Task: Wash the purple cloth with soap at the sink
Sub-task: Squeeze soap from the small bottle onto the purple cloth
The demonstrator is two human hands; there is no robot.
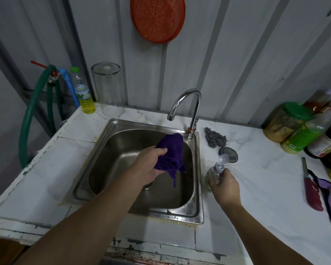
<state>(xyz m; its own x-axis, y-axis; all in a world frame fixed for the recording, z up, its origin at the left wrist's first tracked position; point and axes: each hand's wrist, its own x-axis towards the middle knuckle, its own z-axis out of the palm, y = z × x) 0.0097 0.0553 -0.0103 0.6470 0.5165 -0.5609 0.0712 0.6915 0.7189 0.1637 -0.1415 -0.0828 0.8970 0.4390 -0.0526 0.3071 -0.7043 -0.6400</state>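
Note:
My left hand (151,163) grips the bunched purple cloth (171,150) and holds it up over the basin of the steel sink (196,207); a corner of the cloth dangles down. My right hand (225,185) is closed around a small clear soap bottle (215,172) standing on the counter just right of the sink. The bottle's flip cap (224,159) is open. The chrome tap (187,106) arches over the back right of the basin, and no water runs from it.
A steel scourer (215,139) and a round lid (228,154) lie on the white counter (266,197) behind the bottle. Jars and bottles (304,129) crowd the far right, with a red-handled lighter (311,188). A glass jar (109,88) and oil bottle (83,90) stand back left.

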